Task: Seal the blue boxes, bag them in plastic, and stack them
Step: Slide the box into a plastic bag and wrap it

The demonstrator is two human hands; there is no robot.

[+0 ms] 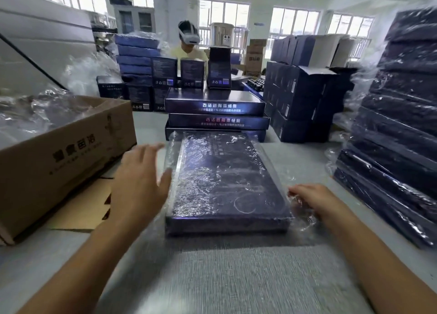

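Observation:
A flat dark blue box [227, 183] lies on the grey table in front of me, inside a clear plastic bag [171, 153] that wrinkles over its top. My left hand [139, 181] hovers open beside the box's left edge, fingers straight, thumb touching the plastic. My right hand [316, 200] pinches the loose plastic at the box's near right corner. Behind the box, three unbagged blue boxes [215, 105] lie stacked. A tall stack of bagged blue boxes [399, 129] stands at the right.
An open cardboard carton [68, 153] full of clear plastic bags sits at the left, one flap lying on the table. Upright blue boxes [298, 96] are piled at the back right. A person wearing a headset [189, 42] works across the table behind more blue boxes.

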